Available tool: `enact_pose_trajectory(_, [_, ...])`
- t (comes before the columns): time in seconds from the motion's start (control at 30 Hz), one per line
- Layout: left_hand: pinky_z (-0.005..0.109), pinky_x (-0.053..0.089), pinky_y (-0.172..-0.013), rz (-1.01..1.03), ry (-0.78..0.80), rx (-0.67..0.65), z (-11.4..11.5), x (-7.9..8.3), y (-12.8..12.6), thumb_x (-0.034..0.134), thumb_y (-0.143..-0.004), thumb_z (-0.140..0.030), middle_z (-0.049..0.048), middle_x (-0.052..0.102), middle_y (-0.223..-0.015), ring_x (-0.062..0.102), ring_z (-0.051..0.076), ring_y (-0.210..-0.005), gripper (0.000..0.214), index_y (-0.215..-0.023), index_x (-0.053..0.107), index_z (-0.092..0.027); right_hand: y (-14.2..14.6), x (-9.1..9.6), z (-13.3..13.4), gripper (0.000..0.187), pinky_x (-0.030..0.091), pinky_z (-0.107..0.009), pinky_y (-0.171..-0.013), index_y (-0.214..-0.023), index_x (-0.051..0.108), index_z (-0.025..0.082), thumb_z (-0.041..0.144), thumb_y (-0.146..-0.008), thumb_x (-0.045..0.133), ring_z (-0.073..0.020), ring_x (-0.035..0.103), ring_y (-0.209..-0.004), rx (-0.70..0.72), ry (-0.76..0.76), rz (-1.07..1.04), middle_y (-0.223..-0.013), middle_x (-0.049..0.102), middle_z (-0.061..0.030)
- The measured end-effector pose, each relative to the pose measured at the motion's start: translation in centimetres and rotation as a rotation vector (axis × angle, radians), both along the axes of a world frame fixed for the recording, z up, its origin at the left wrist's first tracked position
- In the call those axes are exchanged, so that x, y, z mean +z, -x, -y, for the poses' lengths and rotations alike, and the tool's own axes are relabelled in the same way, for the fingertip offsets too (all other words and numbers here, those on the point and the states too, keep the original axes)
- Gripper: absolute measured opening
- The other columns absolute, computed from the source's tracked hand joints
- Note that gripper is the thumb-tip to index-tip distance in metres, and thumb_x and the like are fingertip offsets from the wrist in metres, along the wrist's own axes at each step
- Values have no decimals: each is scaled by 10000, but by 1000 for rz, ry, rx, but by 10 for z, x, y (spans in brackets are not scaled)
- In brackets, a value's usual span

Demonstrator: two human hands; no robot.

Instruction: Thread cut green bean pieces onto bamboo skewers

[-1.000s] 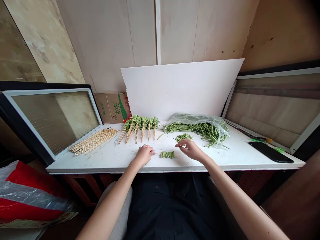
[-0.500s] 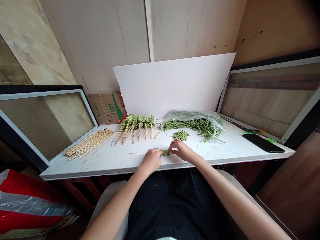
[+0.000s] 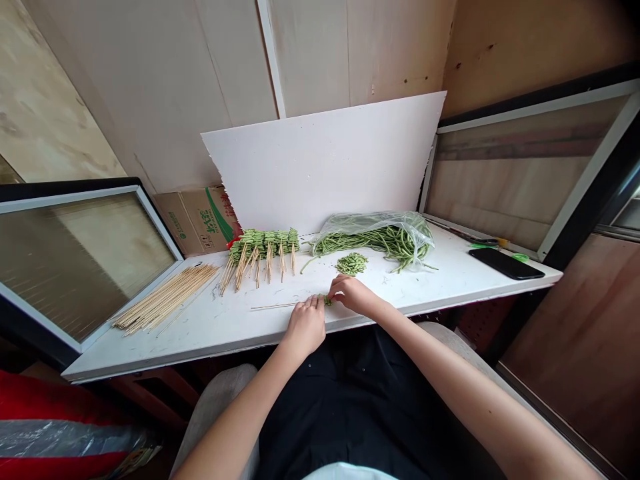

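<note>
My left hand point(image 3: 306, 323) and my right hand point(image 3: 350, 294) meet near the front edge of the white tabletop point(image 3: 210, 327), both closed around a bamboo skewer point(image 3: 273, 307) threaded with short green bean pieces point(image 3: 327, 301). The skewer's bare end sticks out to the left of my left hand. Most of the bean pieces are hidden between my fingers. A small heap of cut bean pieces point(image 3: 352, 263) lies just behind my right hand.
Finished bean skewers point(image 3: 263, 248) lie in a row at the back. A pile of bare bamboo skewers point(image 3: 165, 299) sits at the left. A clear bag of long beans point(image 3: 380, 237) lies at the back right. A black phone point(image 3: 506, 263) rests at the far right.
My hands have come together on the skewer, covering the bean pieces that lay in the open between them. The view has swung so the table sits further left.
</note>
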State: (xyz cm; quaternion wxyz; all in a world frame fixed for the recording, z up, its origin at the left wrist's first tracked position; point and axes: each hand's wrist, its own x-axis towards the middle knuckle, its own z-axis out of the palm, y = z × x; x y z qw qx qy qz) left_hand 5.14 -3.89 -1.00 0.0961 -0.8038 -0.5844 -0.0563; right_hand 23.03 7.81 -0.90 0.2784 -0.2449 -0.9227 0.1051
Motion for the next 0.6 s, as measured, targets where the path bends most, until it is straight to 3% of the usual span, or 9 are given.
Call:
enact_pose_trajectory(0.2, [515,476,-1118,-26,-9,1,1,-1,0,453,-981,-130,273,566,-1528,571,364,-1418,538,-1508,532,-56,-2,0,-3,228,521,-348,-878,-907,830,206,20,-875,702,-243,677,-896,50,5,-46,-878,785,-69])
enact_pose_trajectory(0.37, [505,479,-1101,32,-10,-5,0,1,3,450,-997,-142,252,595,-1507,598,347,-1391,468,-1438,605,-108,-9,10,-4,155,517,-407,-937,-971,820,212,162,-963,673,-254,686,-908,-4,2,-115,-947,794,-91])
enact_pose_trajectory(0.6, [551,436,-1119,114,-49,32,-2,-11,-7,499,-957,-116,322,572,-1489,566,419,-1403,474,-1413,615,-55,-17,17,-1,157,515,-433,-969,-966,820,207,267,-982,676,-273,693,-955,-70,61,-119,-976,784,-109])
